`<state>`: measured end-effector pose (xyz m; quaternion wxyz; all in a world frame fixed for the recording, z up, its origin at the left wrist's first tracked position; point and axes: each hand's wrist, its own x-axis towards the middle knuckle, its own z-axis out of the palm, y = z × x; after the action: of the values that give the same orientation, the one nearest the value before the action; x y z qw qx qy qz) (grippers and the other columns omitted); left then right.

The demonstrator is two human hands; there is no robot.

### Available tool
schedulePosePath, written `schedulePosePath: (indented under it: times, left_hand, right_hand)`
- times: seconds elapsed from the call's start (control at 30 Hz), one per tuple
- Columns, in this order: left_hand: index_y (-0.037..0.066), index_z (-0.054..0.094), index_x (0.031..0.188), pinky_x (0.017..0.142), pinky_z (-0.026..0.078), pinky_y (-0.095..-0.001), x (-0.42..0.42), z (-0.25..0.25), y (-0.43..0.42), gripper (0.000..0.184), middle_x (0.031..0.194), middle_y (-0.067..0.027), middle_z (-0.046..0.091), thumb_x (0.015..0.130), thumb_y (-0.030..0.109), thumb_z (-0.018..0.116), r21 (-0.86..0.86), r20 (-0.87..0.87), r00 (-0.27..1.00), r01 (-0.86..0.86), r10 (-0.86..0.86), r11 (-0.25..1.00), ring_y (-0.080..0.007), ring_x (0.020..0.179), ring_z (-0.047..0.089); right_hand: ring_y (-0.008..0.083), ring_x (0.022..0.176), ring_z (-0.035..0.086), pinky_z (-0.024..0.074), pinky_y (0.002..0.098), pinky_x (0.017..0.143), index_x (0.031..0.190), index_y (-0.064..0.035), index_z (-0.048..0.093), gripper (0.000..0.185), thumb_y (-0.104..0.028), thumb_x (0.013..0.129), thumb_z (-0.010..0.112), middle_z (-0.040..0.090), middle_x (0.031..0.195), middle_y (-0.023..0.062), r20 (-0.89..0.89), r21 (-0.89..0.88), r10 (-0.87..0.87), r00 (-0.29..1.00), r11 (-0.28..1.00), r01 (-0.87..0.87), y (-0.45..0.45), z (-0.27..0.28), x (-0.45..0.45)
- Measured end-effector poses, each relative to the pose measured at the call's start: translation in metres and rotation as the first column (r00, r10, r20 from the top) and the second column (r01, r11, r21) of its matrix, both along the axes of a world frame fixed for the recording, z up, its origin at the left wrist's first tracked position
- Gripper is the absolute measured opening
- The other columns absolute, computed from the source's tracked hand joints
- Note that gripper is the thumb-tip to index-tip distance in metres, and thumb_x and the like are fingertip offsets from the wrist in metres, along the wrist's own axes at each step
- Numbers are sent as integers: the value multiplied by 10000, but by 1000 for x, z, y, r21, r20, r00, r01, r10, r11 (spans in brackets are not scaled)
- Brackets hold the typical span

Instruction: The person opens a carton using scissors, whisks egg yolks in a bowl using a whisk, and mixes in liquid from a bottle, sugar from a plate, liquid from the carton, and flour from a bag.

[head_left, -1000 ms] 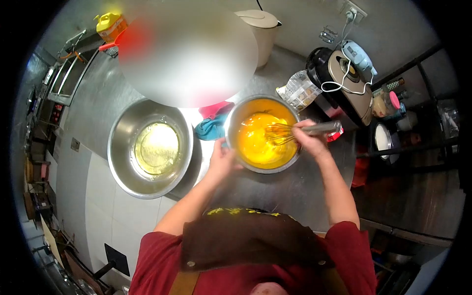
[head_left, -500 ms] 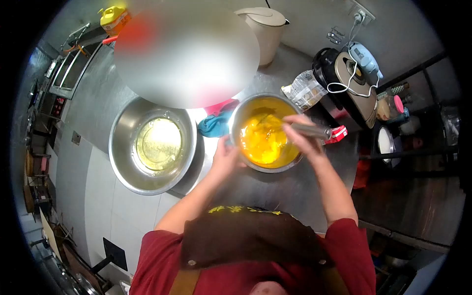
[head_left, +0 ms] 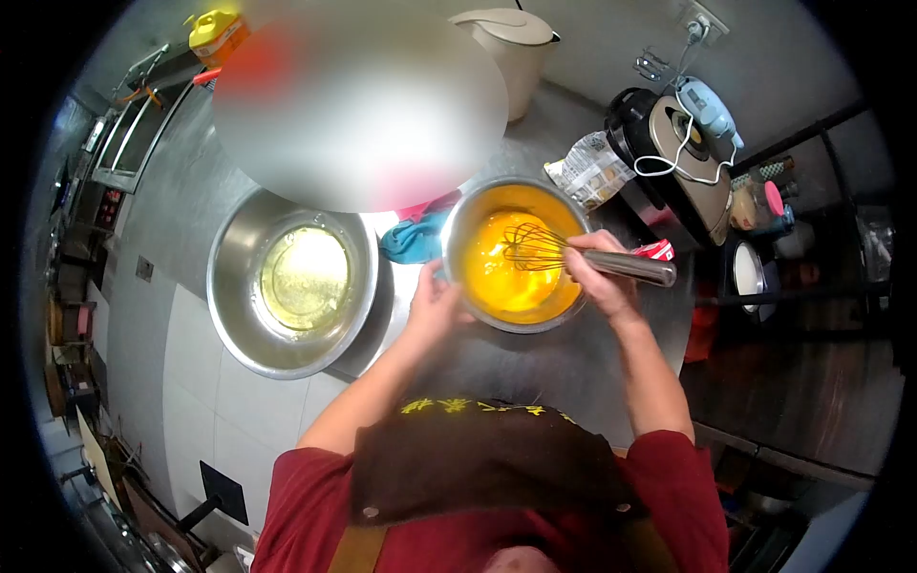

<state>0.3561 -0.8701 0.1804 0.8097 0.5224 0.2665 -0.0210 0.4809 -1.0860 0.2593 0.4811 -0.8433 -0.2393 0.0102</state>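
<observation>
Gripping the whisk, right fingers curl over the bowl.

Grey wall, pale tiled floor, steel worktop, dark shelving

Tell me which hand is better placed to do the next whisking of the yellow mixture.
Likely the right hand: it grips the whisk, whose wires reach the yellow mixture. The left hand is at the bowl's side, seemingly steadying it.
</observation>
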Motion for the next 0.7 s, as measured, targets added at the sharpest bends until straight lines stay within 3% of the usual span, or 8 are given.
schedulePosePath:
  times: [0.13, 0.2, 0.33, 0.4, 0.43, 0.53, 0.63, 0.7]
  left_hand:
    - [87, 278, 1359, 588, 600, -316, -1, -3, 0, 510, 867, -17, 450, 917, 78, 533, 26, -36, 999, 17, -16, 1000, -122, 684, 565]
    - [90, 279, 1359, 588, 599, -313, -1, -5, -1, 507, 864, -16, 449, 919, 78, 532, 18, -28, 999, 25, -25, 1000, -121, 684, 566]
    - [77, 249, 1374, 582, 574, -303, -2, -12, 3, 561, 964, -99, 545, 913, 125, 565, 25, 2, 1000, 20, -21, 999, -194, 757, 636]
    - [72, 247, 1375, 576, 570, -300, -5, -9, 2, 562, 964, -100, 547, 914, 124, 563, 16, -14, 1000, 25, -25, 1000, -195, 748, 638]
    - [66, 245, 1376, 571, 567, -298, -1, -6, 1, 563, 963, -101, 550, 915, 123, 561, 8, -10, 1000, 22, -22, 1000, -195, 739, 640]
    - [59, 235, 1380, 567, 562, -296, 0, -7, 3, 567, 981, -109, 552, 916, 118, 554, 25, 20, 999, 47, -47, 999, -198, 740, 643]
    - [103, 278, 1369, 577, 596, -305, -3, -9, 1, 505, 840, -11, 462, 924, 61, 515, 23, -15, 1000, 21, -21, 1000, -117, 667, 569]
    - [103, 278, 1369, 578, 596, -305, 0, -10, 2, 506, 840, -12, 462, 924, 60, 515, 33, -8, 1000, 13, -12, 999, -117, 672, 570]
  right_hand:
    - [244, 774, 635, 500, 345, 710, 864, -39, 643, 126, -129, 784, 679, 635, 840, 111, -61, -72, -36, 997, 997, 32, -27, -24, 14]
    - [107, 675, 596, 468, 253, 586, 912, -5, 633, 132, -111, 835, 649, 602, 806, 43, 73, -75, -63, 995, 995, 68, -25, -30, 15]
    - [102, 664, 597, 470, 255, 574, 903, -17, 616, 113, -108, 843, 645, 636, 833, 71, 167, -124, 237, 957, 968, -218, -15, -21, 5]
    - [105, 657, 599, 486, 254, 591, 907, -33, 614, 97, -109, 852, 637, 630, 818, 62, -371, 45, -63, 926, 995, 86, -20, -25, 21]
    - [108, 667, 603, 497, 259, 611, 920, -40, 619, 96, -116, 862, 627, 626, 797, 53, -367, 131, -90, 926, 980, 147, -12, -36, 22]
    - [105, 665, 603, 497, 253, 612, 927, -41, 619, 130, -148, 859, 643, 616, 762, 39, 11, -86, 276, 961, 958, -274, 6, -39, 6]
    - [106, 683, 609, 497, 250, 625, 931, -50, 628, 150, -169, 846, 661, 623, 781, 42, -497, 367, 164, 852, 930, 35, 14, -46, 25]
    - [108, 685, 610, 496, 249, 618, 928, -45, 622, 148, -171, 855, 653, 625, 784, 44, -135, 63, 129, 982, 991, -121, 18, -37, 19]
